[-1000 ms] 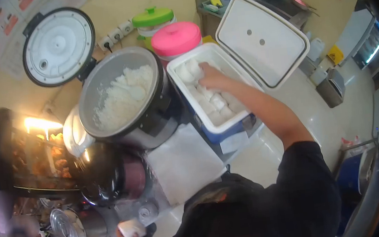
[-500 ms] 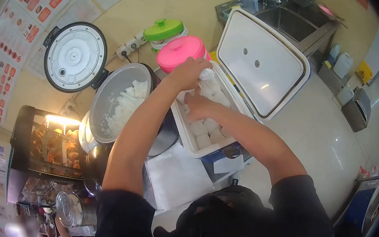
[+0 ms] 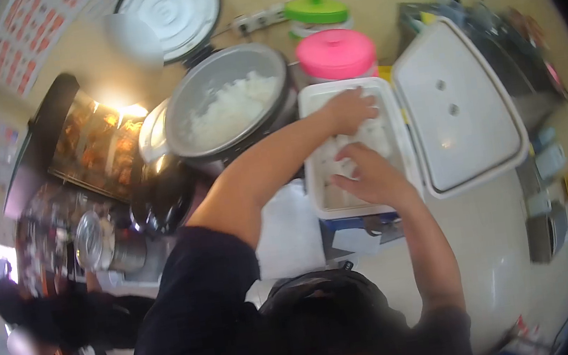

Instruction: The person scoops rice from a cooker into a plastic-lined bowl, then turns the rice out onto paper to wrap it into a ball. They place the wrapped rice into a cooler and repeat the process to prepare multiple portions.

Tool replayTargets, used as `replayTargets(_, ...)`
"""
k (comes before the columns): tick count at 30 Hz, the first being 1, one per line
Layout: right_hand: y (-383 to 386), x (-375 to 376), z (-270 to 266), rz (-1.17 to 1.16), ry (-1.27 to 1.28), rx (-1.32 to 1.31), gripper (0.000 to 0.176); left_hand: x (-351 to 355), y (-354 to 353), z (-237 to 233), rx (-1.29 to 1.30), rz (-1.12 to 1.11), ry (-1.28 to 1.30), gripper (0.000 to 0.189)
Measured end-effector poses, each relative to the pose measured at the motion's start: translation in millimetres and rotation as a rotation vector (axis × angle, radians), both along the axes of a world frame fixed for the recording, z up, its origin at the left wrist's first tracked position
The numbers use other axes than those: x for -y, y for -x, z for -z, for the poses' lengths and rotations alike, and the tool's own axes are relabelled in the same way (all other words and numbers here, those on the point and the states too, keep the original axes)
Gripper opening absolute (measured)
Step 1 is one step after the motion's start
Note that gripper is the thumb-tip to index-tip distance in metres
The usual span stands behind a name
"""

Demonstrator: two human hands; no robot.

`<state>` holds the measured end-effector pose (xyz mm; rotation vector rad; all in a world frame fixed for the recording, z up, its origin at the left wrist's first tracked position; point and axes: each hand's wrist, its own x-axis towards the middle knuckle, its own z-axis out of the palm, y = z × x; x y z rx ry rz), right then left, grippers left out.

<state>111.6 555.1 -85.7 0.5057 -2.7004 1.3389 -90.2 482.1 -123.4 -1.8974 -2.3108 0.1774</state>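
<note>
Inside a white-lined cooler box (image 3: pixel 315 174) lie several rounded white bundles (image 3: pixel 380 139), packed close together. My left hand (image 3: pixel 350 110) is over the far end of the box, fingers spread above the bundles, with nothing seen in it. Nearer to me, my right hand (image 3: pixel 371 175) hovers over the near half, thumb and fingers apart and nothing between them. The box lid (image 3: pixel 460 106) stands open on the right. To the left is a large open rice cooker (image 3: pixel 182 129) with cooked white rice (image 3: pixel 236 105) inside.
Behind the box stand a pink lidded container (image 3: pixel 336 54) and a green-lidded one (image 3: pixel 315 10). White paper sheets (image 3: pixel 292 230) lie in front of the cooker. A lit food warmer (image 3: pixel 92 144) and a steel pot (image 3: pixel 119 251) are at left, near another person (image 3: pixel 74 317).
The view has swung, shifting the scene rightward. My left hand no longer shows the white bundle it held. My right hand has opened and drawn back toward the near end of the box.
</note>
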Motion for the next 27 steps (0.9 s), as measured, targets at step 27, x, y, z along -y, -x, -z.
replayTargets(27, -85, 8, -147, -0.089, -0.092, -0.271, 0.035, 305, -265, -47, 1.068, -0.532, -0.818, 0.030)
